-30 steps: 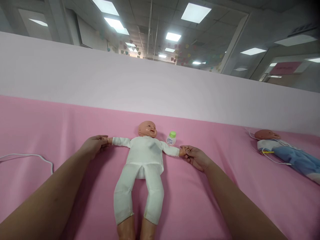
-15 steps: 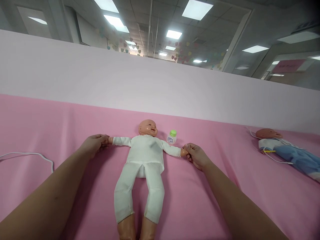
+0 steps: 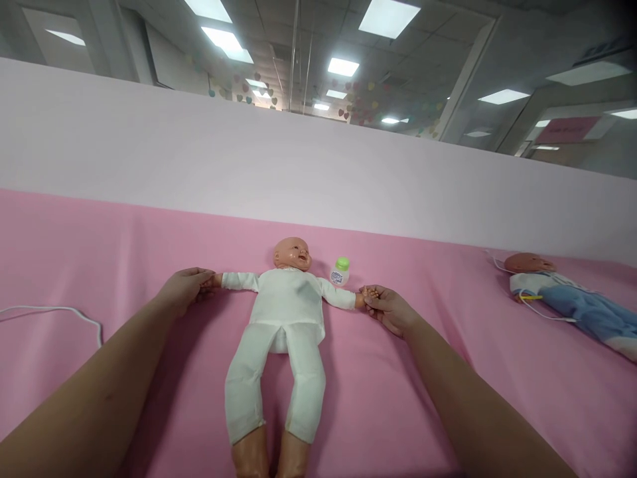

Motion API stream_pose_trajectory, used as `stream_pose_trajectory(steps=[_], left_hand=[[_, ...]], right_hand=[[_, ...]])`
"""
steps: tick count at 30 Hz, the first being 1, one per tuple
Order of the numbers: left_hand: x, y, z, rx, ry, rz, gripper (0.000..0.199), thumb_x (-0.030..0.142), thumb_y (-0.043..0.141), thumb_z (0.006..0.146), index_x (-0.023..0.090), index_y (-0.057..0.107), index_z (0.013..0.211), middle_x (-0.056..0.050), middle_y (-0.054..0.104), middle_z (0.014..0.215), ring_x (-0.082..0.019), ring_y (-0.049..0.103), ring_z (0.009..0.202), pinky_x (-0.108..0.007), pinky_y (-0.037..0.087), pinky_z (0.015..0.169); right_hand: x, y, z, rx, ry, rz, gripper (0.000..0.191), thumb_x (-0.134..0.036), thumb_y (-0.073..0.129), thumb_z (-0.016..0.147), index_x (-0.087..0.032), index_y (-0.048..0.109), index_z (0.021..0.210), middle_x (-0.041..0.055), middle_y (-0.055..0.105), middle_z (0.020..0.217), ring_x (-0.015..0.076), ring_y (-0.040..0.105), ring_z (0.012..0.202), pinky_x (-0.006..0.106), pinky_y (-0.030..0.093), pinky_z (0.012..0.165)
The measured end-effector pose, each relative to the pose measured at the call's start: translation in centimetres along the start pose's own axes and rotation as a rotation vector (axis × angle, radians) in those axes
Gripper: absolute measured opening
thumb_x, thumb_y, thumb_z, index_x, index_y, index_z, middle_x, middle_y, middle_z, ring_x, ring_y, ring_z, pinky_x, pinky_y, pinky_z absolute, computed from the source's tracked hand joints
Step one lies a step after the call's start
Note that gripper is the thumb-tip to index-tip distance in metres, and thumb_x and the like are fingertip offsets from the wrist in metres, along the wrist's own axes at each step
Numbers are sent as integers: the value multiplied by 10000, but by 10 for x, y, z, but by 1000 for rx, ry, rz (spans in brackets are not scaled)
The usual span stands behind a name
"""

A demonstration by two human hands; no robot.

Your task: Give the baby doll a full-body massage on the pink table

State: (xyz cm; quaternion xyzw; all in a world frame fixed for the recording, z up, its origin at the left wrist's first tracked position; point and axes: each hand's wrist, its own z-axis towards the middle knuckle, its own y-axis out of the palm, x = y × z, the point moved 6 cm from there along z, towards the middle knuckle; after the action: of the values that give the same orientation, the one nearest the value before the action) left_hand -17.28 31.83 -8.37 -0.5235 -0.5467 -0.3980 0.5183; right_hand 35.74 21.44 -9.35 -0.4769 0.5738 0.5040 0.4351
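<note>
- The pink sheet is being pressed by everything below.
- The white-clothed doll is being held between both sets of fingers, long axis running away from the camera, head farthest.
- A blue-clothed doll is being supported well right of the fingers.
- Doll hands are being pinched by the left hand and right hand.
- A green-capped bottle is being supported near the right fingers.

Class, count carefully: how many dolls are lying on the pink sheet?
2: the doll in white, near the middle, and the doll in blue, at the far right.
</note>
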Motion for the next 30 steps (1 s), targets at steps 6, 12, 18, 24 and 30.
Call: stream_pose_trajectory(steps=[6,12,18,24,30], left_hand=[[0,-1,0,-15,11,23,355,434,834,657,183,728,885,-54,737,777,-199,688,688,-287,579,625],[-1,-4,1,34,4,60,396,511,838,661,193,746,878,-51,720,747,-204,670,635,-280,540,540],[-4,-4,5,21,11,22,348,459,838,660,191,738,857,-49,714,739,-207,684,643,-281,568,565],[-2,-2,4,21,-35,-20,389,321,841,577,179,775,933,-73,751,784,-209,689,673,-282,601,626],[7,2,-5,-34,-16,-41,484,270,896,498,174,786,959,-70,768,835,-202,696,714,-277,610,679]], right_hand=[[2,1,2,-13,-42,-57,417,-409,974,637,-214,686,868,-14,610,764,114,466,645,282,389,629],[0,5,2,44,-48,-64,478,-583,895,710,-173,730,892,-1,554,696,116,428,629,270,360,587],[0,4,3,89,-12,-15,482,-579,915,688,-169,781,903,18,570,723,125,446,660,267,407,592],[1,2,3,-23,0,86,417,-400,955,687,-232,801,1036,61,695,1024,171,568,842,310,530,815],[0,5,-1,-77,3,48,388,-327,961,679,-244,785,1015,28,690,1000,151,579,835,297,500,803]])
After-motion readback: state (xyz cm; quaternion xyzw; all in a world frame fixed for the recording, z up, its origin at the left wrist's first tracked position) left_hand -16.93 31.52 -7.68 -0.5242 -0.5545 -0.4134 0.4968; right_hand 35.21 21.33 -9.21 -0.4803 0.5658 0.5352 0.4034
